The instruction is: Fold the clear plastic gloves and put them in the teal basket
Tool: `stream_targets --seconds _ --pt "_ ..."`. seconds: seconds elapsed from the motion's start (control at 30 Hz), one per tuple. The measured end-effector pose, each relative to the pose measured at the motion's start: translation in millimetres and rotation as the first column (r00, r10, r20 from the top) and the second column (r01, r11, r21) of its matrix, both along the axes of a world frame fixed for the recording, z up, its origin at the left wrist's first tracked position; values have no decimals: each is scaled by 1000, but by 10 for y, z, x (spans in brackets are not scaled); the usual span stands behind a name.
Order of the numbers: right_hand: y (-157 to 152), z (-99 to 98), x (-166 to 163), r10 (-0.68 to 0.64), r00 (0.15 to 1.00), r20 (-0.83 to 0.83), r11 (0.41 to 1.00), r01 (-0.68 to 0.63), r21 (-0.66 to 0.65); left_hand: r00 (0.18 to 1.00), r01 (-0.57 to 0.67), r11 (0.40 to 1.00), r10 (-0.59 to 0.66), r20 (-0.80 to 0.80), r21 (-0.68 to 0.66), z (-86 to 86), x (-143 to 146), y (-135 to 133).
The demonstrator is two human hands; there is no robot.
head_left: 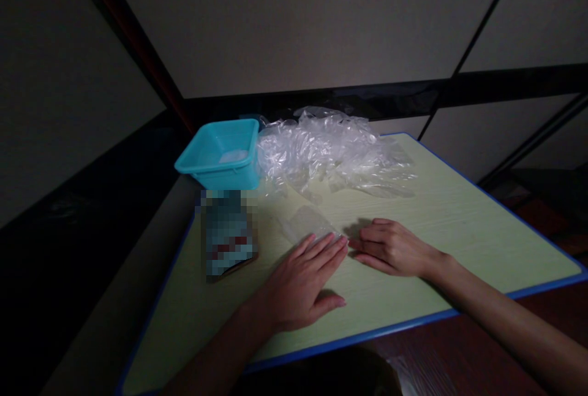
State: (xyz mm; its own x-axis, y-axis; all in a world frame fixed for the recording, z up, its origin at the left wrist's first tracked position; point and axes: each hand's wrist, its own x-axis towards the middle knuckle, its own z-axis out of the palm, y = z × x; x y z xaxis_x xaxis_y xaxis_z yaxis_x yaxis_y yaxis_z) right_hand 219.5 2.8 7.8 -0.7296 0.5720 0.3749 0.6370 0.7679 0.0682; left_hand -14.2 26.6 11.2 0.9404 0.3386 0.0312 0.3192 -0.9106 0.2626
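— Nearest me, what's the left hand (298,282) doing?
— I see it flat and open on the pale green blue-edged bench (459,224), fingertips on the small clear plastic sheet (309,222).
— Which way does the sheet lie?
— Up-left from both hands, long axis slanting left. The right hand (390,247), loosely open, holds nothing.
— Beyond?
— Teal plastic tub (223,154), crumpled clear film heap (331,148), dim room.

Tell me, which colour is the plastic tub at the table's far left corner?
The tub is turquoise blue, seen best in the head view.
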Motion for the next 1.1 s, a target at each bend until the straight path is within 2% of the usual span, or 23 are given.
stream_targets --seconds 0.17,0.57,1.1 --pt "-14 -15 26 34 998 -59 996 -29 80 1000 -2 1000 2 -10 10 8 3 -2" --pt "-5 10 7 26 1000 -12 999 -26 -26 1000 -8 1000 8 3 14 8 -11 0" --pt "-7 4 -6 31 999 -27 997 -33 -76 996 80 995 -82 -30 -53 20 -128 45"
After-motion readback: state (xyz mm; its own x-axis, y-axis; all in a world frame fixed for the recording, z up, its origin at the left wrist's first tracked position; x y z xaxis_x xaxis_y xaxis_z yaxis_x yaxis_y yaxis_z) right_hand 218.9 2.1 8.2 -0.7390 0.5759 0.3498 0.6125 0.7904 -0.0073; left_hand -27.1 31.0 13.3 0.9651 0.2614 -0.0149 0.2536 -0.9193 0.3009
